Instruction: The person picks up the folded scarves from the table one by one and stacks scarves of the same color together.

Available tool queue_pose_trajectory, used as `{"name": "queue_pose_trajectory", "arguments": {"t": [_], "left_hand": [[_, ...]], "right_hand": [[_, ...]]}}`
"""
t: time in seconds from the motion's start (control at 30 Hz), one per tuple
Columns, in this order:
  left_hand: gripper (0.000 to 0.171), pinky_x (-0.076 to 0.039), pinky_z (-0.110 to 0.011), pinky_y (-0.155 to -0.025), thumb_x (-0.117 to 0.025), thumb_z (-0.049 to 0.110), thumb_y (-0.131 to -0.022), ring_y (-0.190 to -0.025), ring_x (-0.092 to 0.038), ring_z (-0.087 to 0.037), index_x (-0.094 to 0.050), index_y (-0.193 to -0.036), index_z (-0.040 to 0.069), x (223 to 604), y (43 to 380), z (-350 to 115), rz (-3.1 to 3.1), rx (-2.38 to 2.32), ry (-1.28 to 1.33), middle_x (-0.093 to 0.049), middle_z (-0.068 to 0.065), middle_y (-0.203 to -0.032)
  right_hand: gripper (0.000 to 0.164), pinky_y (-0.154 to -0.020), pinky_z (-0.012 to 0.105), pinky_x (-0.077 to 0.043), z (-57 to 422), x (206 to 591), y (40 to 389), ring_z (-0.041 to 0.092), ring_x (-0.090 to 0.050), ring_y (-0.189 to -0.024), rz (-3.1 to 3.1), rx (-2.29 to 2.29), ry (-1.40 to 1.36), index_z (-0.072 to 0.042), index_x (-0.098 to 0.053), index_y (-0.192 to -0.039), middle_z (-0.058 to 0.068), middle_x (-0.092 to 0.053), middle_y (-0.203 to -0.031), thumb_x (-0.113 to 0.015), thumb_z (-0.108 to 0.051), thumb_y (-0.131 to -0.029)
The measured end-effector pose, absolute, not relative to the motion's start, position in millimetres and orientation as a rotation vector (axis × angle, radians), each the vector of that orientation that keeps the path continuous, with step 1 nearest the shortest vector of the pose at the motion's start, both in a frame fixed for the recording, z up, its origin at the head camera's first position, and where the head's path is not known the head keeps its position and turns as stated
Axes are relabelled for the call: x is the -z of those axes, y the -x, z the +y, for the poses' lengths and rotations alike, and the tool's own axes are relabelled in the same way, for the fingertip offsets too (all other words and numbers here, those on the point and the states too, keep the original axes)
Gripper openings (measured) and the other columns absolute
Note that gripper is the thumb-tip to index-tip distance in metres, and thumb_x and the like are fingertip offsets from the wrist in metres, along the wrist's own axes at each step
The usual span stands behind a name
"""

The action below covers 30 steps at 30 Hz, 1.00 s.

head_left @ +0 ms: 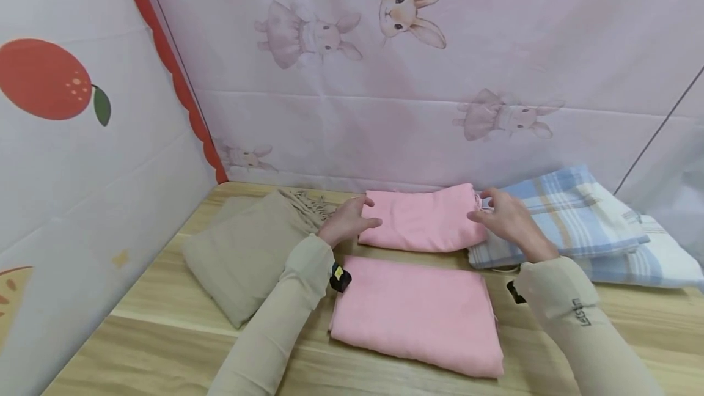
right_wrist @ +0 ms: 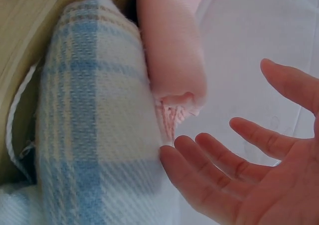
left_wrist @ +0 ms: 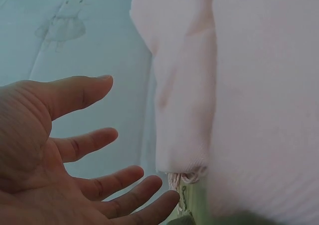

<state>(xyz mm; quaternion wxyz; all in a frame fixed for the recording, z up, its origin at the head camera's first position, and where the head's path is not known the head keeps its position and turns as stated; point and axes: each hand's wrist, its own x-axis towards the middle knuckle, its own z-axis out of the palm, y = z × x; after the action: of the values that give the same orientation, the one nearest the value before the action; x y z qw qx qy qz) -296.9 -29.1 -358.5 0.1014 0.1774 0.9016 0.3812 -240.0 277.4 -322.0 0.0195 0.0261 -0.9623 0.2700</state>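
Note:
A folded pink fringed cloth (head_left: 420, 220) lies against the back wall, between both hands. My left hand (head_left: 348, 222) is at its left end, thumb and fingers spread and gripping nothing. At the cloth's right end is my right hand (head_left: 508, 219), its fingers also apart; in the right wrist view they are close to the pink fringe (right_wrist: 172, 116) and a plaid cloth (right_wrist: 99, 115). Whether any fingertip touches fabric, I cannot tell. Nearer me lies a second, larger folded pink cloth (head_left: 418, 316), below both hands in the head view.
To the left a folded beige cloth (head_left: 247, 255) with fringe lies on the wooden table (head_left: 165, 329). Blue-and-white plaid cloths (head_left: 561, 212) are stacked at the right. A rabbit-printed hanging (head_left: 330, 133) borders the back, and a white fruit-printed sheet (head_left: 137, 157) the left side.

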Motion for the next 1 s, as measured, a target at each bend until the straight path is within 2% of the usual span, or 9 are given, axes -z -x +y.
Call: {"name": "queue_pose_trajectory", "arguments": {"t": [0.1, 0.3, 0.5, 0.57, 0.7, 0.8, 1.0], "left_hand": [[0.053, -0.041, -0.048, -0.107, -0.067, 0.022, -0.098, -0.131, -0.05, -0.034, -0.05, -0.143, 0.0, 359.6, 298.0, -28.6, 2.668, -1.126, -0.507, -0.038, -0.018, -0.158], [0.054, -0.044, -0.046, -0.103, -0.068, 0.021, -0.097, -0.118, -0.057, -0.032, -0.05, -0.144, -0.001, 360.1, 299.9, -26.1, 2.688, -1.127, -0.492, -0.049, -0.022, -0.148], [0.056, -0.048, -0.044, -0.094, -0.068, 0.021, -0.097, -0.106, -0.059, -0.028, -0.049, -0.144, -0.002, 364.7, 305.8, -26.9, 2.68, -1.128, -0.443, -0.061, -0.021, -0.119], [0.055, -0.048, -0.044, -0.094, -0.068, 0.021, -0.097, -0.109, -0.059, -0.028, -0.049, -0.144, -0.002, 366.8, 307.4, -27.9, 2.67, -1.138, -0.428, -0.062, -0.02, -0.116], [0.055, -0.046, -0.046, -0.1, -0.069, 0.021, -0.097, -0.12, -0.056, -0.033, -0.049, -0.143, -0.002, 370.2, 310.5, -28.4, 2.655, -1.163, -0.403, -0.059, -0.022, -0.127], [0.056, -0.045, -0.047, -0.103, -0.068, 0.022, -0.097, -0.125, -0.054, -0.034, -0.048, -0.144, -0.001, 371.7, 311.9, -27.6, 2.646, -1.176, -0.38, -0.056, -0.023, -0.136], [0.061, -0.042, -0.046, -0.106, -0.068, 0.022, -0.097, -0.13, -0.051, -0.034, -0.044, -0.148, 0.0, 372.9, 313.6, -27.0, 2.637, -1.185, -0.335, -0.054, -0.022, -0.142]], "right_hand": [[0.06, -0.089, 0.059, -0.046, 277.5, 323.1, 241.6, 0.053, -0.053, -0.114, -2.987, -0.832, -0.084, 0.017, -0.046, -0.135, 0.042, -0.052, -0.127, -0.066, -0.025, -0.095], [0.063, -0.088, 0.059, -0.047, 277.7, 321.9, 244.6, 0.054, -0.052, -0.114, -3.007, -0.856, -0.07, 0.016, -0.043, -0.137, 0.042, -0.049, -0.129, -0.065, -0.026, -0.097], [0.064, -0.085, 0.056, -0.049, 278.4, 320.6, 247.4, 0.051, -0.056, -0.11, -3.029, -0.875, -0.049, 0.016, -0.041, -0.138, 0.043, -0.047, -0.13, -0.065, -0.026, -0.097], [0.064, -0.081, 0.052, -0.051, 278.7, 320.8, 248.5, 0.048, -0.06, -0.104, -3.035, -0.878, -0.037, 0.017, -0.041, -0.139, 0.043, -0.047, -0.13, -0.065, -0.026, -0.097], [0.066, -0.071, 0.042, -0.054, 279.1, 320.7, 251.0, 0.039, -0.065, -0.09, -3.05, -0.914, -0.011, 0.017, -0.038, -0.14, 0.043, -0.045, -0.131, -0.065, -0.026, -0.097], [0.067, -0.068, 0.04, -0.056, 279.1, 320.5, 252.6, 0.036, -0.065, -0.085, -3.062, -0.969, 0.02, 0.016, -0.036, -0.141, 0.042, -0.044, -0.131, -0.064, -0.026, -0.098], [0.069, -0.073, 0.042, -0.059, 278.9, 321.2, 255.7, 0.038, -0.064, -0.093, -3.061, -1.117, 0.098, 0.015, -0.032, -0.144, 0.039, -0.041, -0.133, -0.063, -0.025, -0.099]]}}
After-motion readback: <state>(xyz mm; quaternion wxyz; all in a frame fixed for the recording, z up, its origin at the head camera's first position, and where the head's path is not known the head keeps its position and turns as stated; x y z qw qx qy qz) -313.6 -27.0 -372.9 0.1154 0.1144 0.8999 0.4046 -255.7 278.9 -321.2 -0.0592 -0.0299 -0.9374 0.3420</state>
